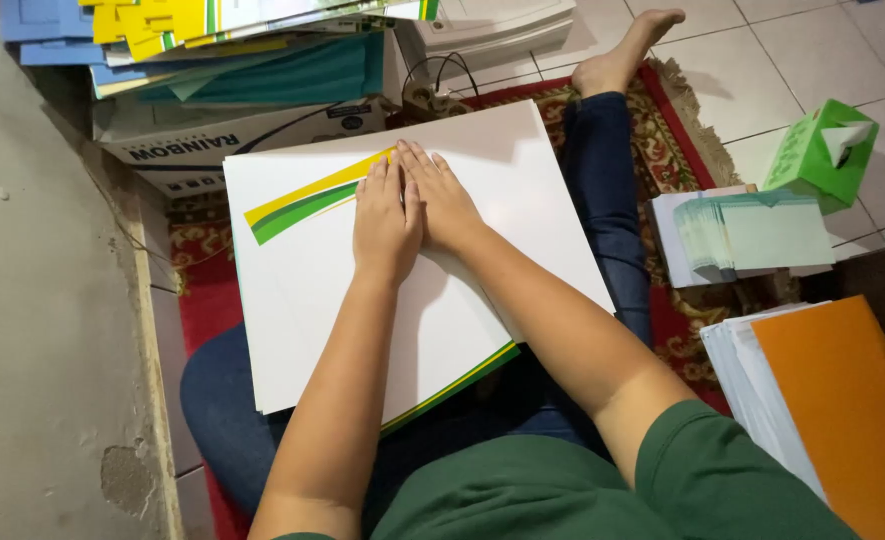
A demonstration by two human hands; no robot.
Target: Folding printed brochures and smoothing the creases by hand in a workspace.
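Note:
A stack of large white card sheets with a yellow and green swoosh lies across my lap. My left hand and my right hand rest flat on the top sheet, side by side and touching, fingers together and stretched towards the swoosh. Neither hand grips anything. My legs in blue jeans are under the sheets, and one bare foot reaches onto the tiled floor.
A cardboard box piled with coloured folders stands ahead at the left. To the right are a green tissue box, a fanned stack of pale green slips, and an orange folder on white sheets. A grey wall runs along the left.

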